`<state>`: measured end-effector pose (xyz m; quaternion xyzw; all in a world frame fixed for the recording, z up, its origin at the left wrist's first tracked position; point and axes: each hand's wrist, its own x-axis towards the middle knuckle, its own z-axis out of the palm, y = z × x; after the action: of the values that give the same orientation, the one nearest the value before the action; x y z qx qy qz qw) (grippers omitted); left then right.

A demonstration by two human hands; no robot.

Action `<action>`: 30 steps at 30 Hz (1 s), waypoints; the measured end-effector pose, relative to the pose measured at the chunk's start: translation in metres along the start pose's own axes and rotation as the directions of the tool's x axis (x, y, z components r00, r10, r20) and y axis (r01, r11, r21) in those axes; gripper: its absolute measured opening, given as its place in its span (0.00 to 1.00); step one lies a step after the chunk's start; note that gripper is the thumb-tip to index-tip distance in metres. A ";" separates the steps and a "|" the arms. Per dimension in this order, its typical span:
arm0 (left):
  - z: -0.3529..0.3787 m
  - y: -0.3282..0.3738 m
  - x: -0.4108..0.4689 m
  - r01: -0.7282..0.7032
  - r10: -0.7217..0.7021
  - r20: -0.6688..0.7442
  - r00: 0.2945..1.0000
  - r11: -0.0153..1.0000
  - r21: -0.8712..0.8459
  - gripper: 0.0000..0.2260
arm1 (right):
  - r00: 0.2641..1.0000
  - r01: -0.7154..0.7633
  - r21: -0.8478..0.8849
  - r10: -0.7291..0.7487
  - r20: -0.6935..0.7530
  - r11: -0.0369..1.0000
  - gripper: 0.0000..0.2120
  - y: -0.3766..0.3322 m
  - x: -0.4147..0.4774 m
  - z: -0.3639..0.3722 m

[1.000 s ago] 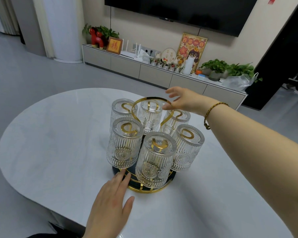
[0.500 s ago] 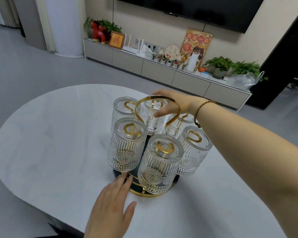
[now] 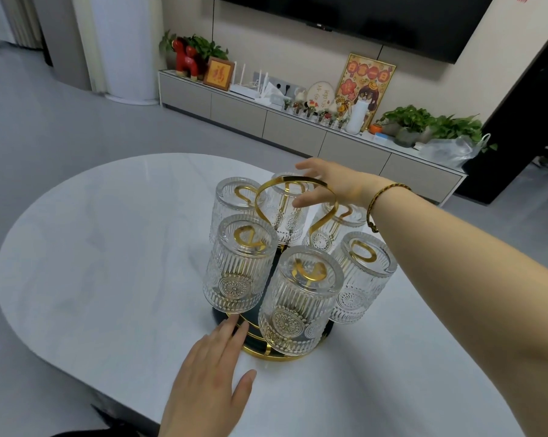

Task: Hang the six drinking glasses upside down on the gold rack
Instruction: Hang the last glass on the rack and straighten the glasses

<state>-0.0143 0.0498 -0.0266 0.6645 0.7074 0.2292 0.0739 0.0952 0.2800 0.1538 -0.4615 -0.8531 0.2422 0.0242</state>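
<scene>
Nearest, the left hand (image 3: 208, 381) is laid flat on the desk (image 3: 92, 279), fingers spread and holding nothing; its fingertips (image 3: 231, 326) reach the gold rim at the foot of the rack (image 3: 268, 353), under the front-left glass (image 3: 239, 263). Just beyond stands the front glass (image 3: 299, 298), with the front-right glass (image 3: 359, 279) beside it; farther back hang the left rear glass (image 3: 234, 197), the middle rear glass (image 3: 286, 209) and the right rear glass (image 3: 332, 228). All six are mouth down on gold prongs, long axes upright, so the hanging is judged complete. Farthest, the right hand (image 3: 331, 186) is held over the looped handle (image 3: 297, 190): thumb beneath the band, fingers above, loosely open, not seen clamped. The handle lies straight under this grip, and the right hand is plainly the nearer for any lift.
</scene>
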 end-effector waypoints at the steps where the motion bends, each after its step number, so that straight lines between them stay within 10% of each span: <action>1: 0.000 0.000 0.000 0.000 0.000 0.008 1.000 1.000 0.012 0.25 | 1.000 -0.007 0.002 0.007 0.001 1.000 0.36 0.000 -0.001 -0.001; 13: 0.007 -0.007 -0.005 -0.102 0.111 -0.077 0.991 0.989 0.108 0.32 | 0.960 0.087 -0.021 -0.090 -0.266 0.996 0.27 -0.059 -0.024 -0.035; 21: 0.007 -0.010 -0.007 -0.144 0.145 -0.102 0.984 0.989 0.013 0.32 | 0.996 0.073 -0.553 -0.032 0.083 0.830 0.33 -0.126 0.004 0.018; 30: 0.010 -0.011 -0.007 -0.144 0.152 -0.167 0.974 0.988 0.059 0.31 | 0.986 0.056 -0.612 0.053 0.160 0.789 0.33 -0.125 0.020 0.030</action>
<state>-0.0191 0.0452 -0.0411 0.6947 0.6649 0.2736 -0.0195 -0.0211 0.2266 0.1779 -0.4214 -0.8847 -0.0099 -0.1990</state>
